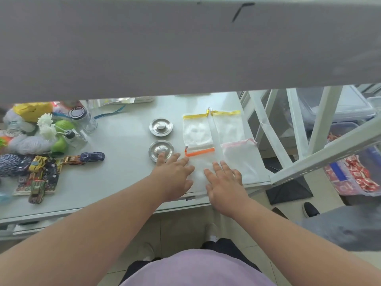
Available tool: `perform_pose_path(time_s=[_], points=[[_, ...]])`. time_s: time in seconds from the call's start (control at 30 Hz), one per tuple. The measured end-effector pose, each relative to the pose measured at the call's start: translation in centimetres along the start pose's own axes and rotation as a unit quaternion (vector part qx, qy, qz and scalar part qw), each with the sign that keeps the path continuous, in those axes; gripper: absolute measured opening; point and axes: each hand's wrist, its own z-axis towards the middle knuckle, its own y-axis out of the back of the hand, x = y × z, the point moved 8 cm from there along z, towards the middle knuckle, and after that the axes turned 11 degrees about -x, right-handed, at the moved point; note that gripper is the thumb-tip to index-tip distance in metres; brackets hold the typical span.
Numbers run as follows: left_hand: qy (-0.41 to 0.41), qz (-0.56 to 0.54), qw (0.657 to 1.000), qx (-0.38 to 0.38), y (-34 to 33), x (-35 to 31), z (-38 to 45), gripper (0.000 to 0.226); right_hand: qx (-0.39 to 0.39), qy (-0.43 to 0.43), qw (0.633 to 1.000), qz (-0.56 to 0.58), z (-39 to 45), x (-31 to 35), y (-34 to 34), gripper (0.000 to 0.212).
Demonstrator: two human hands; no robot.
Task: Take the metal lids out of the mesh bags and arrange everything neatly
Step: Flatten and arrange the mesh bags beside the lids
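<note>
Nearest the camera, a lilac garment (198,269) and two bare forearms reach forward over the front edge of the pale bench (115,141). The left hand (175,174) lies palm down with fingers spread, its grip released, the fingertips overlapping the near rim of the nearer metal lid (161,150). The right hand (224,182) also lies flat and open, holding nothing, pressed on the orange-trimmed mesh bag (199,162), which lies flat close to the front edge between the two hands. A second metal lid (160,126), knob upward, sits directly behind the first, the two apart and forming a short column left of the bags. Behind the orange-trimmed bag lies a yellow-trimmed mesh bag (196,131), its near end just overlapped by the orange band. Beside it, toward the right edge of the bench, lies a second yellow-trimmed mesh bag (227,126), and in front of that a pink-trimmed mesh bag (241,155), whose pink band overlaps the near end of the yellow one. All four bags appear flat; whether anything remains inside cannot be told. At the left end of the bench stand a glass jar (83,119), white flower-shaped pieces (47,126), green balls (61,133) and several toy cars (92,156). A grey shelf (185,48) spans the upper view above the bench.
</note>
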Motion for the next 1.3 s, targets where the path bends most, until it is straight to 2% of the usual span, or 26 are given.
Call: perform_pose_path(time_s=[0.17,0.4,0.53,0.67,0.77,0.93,1.3], points=[[-0.014,0.011,1.0,0.005,-0.4,0.7,-0.5,0.064,0.001,-0.029,0.999,0.016,-0.6,0.7,-0.3,0.055],[-0.015,0.015,1.0,-0.003,0.5,0.2,0.1,0.059,-0.013,-0.026,0.999,0.036,-0.4,0.7,0.5,0.056],[-0.015,-0.004,0.999,-0.05,1.5,-1.3,0.9,0.053,-0.051,-0.066,0.995,0.059,-1.3,-2.7,1.9,0.058],[-0.042,-0.034,0.996,-0.075,1.9,-4.8,2.9,0.055,-0.036,-0.098,0.994,0.044,-2.9,-6.6,1.8,0.059],[-0.062,-0.038,0.995,-0.065,1.5,-7.5,4.5,0.062,-0.02,-0.093,0.995,0.033,-3.9,-8.0,1.3,0.061],[-0.066,-0.047,0.996,-0.026,0.4,-10.1,6.0,0.064,-0.041,-0.074,0.996,0.033,-4.7,-8.9,1.1,0.057],[-0.097,-0.041,0.992,-0.064,0.0,-11.2,4.7,0.051,-0.088,-0.065,0.992,0.058,-5.7,-8.3,1.5,0.045]])
